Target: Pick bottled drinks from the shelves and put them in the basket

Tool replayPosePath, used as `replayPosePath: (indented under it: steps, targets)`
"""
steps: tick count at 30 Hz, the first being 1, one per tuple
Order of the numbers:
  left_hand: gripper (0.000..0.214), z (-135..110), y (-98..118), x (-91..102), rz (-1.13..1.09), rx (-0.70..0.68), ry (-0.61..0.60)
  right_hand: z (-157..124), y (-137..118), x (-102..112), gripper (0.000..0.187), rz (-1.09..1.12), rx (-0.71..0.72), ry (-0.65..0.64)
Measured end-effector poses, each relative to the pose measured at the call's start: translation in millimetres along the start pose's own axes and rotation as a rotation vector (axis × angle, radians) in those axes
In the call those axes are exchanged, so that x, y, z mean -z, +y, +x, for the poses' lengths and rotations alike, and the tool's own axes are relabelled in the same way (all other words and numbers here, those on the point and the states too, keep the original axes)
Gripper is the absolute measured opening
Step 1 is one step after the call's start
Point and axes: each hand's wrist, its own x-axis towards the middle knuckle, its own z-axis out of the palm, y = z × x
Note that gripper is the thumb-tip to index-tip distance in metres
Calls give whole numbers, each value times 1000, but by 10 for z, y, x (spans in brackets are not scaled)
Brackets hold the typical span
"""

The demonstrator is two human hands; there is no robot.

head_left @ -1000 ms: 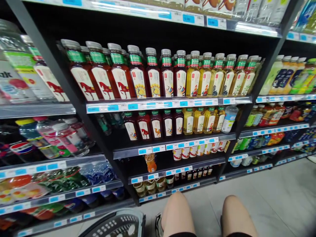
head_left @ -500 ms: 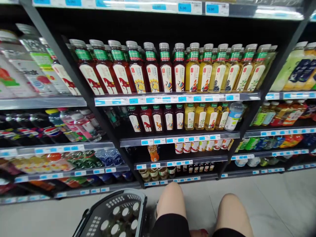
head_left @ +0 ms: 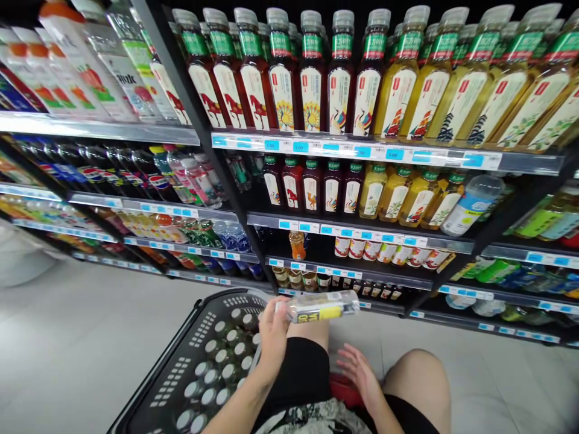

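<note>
My left hand [head_left: 272,331] grips a clear plastic bottle [head_left: 323,306] by its cap end, its fingers wrapped round the neck. The bottle lies sideways over my knee, its base pointing right; it has a yellow and dark label with partly readable letters. Above my lap, my right hand [head_left: 360,371] is open, fingers spread, holding nothing and apart from the bottle. To the left of my legs stands a dark grey shopping basket [head_left: 170,366] with several upright bottles [head_left: 211,377] in it, their white caps up.
Ahead runs a drinks shelf [head_left: 325,144] with price tags along its edges. Dark and yellow tea bottles [head_left: 312,84] fill the upper row. A lower shelf holds smaller tea bottles [head_left: 332,190] and a blue-labelled bottle [head_left: 474,205]. Light tiles cover the floor [head_left: 90,337].
Both hands have come into view, the left with a clear bottle in it. The view has shifted, showing more of the basket and its bottles.
</note>
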Motion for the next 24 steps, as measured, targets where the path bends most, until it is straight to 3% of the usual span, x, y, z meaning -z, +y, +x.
replayPosePath:
  steps: [2, 4, 9, 11, 13, 15, 17, 22, 24]
  targets:
    - [50, -128, -1, -299, -121, 124, -131, -36, -114, -68, 60, 158, -2, -80]
    - [47, -229, -26, -485, -128, 155, -246, -72, -210, -94, 64, 265, -35, -136]
    - [33, -367, -44, -603, 159, -30, -594, -149, -255, 50, 84, 378, -89, -108]
    - [27, -388, -51, -605, 325, -55, -690, -175, -167, 117, 81, 335, -109, -185]
    - [27, -369, -75, -615, 421, -39, -675, -198, -47, 149, 74, 241, -128, -326]
    - [33, -306, -112, -624, 458, 1, -584, -223, 55, 142, 68, 157, -112, -462]
    - [41, -216, -156, -620, 483, 42, -515, -252, 100, 108, 64, 117, -88, -516]
    - [50, -33, -320, -531, 563, 95, -473, -279, -6, 35, 46, 106, -68, -317]
    - [55, -7, -419, -486, 569, 124, -501, -269, -62, 25, 47, 100, -118, -306]
